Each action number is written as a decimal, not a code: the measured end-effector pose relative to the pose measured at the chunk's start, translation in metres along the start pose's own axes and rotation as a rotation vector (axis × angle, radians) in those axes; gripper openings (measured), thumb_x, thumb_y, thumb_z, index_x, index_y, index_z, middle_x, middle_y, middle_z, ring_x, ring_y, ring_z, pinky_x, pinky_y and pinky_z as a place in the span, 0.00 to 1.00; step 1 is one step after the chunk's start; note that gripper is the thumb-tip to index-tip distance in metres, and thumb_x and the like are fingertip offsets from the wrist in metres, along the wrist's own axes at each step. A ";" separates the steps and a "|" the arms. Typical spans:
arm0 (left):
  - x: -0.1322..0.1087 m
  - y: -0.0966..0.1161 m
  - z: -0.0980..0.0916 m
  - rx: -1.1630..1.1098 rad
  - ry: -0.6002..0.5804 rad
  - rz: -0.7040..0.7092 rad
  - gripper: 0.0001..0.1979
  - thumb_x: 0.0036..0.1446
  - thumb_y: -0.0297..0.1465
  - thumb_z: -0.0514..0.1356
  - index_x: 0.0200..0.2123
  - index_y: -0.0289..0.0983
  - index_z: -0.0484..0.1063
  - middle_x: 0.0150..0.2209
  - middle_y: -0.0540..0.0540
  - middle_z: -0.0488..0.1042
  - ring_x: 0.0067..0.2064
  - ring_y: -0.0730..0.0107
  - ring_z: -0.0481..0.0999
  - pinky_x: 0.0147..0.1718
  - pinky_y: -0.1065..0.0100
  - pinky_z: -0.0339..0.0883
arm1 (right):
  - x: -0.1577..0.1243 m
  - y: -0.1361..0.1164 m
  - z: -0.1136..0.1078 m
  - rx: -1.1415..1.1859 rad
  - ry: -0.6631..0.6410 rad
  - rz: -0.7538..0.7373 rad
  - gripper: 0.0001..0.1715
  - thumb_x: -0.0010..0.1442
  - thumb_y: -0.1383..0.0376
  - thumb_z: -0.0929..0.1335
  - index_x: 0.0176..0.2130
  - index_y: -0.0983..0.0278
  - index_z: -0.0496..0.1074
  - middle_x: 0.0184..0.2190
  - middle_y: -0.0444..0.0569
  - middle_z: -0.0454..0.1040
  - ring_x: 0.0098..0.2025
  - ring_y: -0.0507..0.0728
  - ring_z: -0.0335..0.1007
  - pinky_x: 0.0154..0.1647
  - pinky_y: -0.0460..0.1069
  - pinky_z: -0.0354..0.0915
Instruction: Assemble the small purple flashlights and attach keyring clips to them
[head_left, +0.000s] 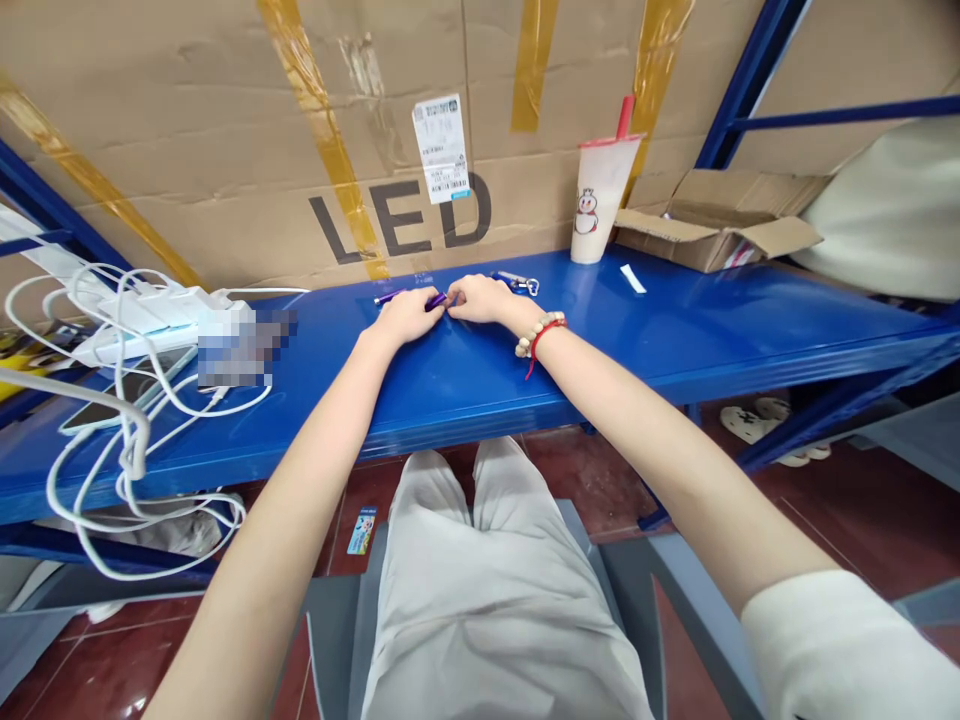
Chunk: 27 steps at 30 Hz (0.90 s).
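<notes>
My left hand [411, 314] is closed over a slim purple pen-like stick [436, 300] on the blue shelf top. Both ends of the stick show, one on each side of the fingers; the middle is under the hand. My right hand [480, 298] has its fingertips pinched together right at the stick's right end. Whatever those fingertips hold is too small to make out. Just behind the right hand lies a dark blue key strap with a metal clasp [517, 283], partly covered by that hand. A beaded bracelet [538, 335] and a red cord circle my right wrist.
A large cardboard box [247, 150] marked LED stands behind the blue shelf [465, 375]. To the right are a drink cup [600, 200] with a straw, a white scrap [632, 279] and an open carton [701, 240]. Tangled white cables [112, 430] and a phone [135, 385] lie left.
</notes>
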<state>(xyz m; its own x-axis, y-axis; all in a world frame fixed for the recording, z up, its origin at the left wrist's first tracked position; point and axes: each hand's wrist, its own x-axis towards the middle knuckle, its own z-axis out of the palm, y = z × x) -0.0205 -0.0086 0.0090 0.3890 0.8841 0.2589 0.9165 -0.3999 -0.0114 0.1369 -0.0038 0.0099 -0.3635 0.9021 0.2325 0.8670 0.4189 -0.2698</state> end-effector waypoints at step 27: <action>-0.001 0.003 -0.002 -0.018 -0.037 -0.016 0.16 0.63 0.37 0.48 0.47 0.38 0.70 0.49 0.42 0.75 0.50 0.58 0.74 0.48 0.63 0.66 | 0.003 0.005 0.005 -0.008 0.053 0.023 0.15 0.55 0.63 0.65 0.42 0.59 0.76 0.40 0.46 0.77 0.42 0.55 0.72 0.38 0.47 0.63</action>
<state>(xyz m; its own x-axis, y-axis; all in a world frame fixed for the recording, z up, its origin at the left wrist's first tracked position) -0.0184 -0.0108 0.0103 0.3781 0.8986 0.2228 0.9208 -0.3899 0.0098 0.1386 0.0011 0.0044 -0.3248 0.9047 0.2758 0.8778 0.3969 -0.2681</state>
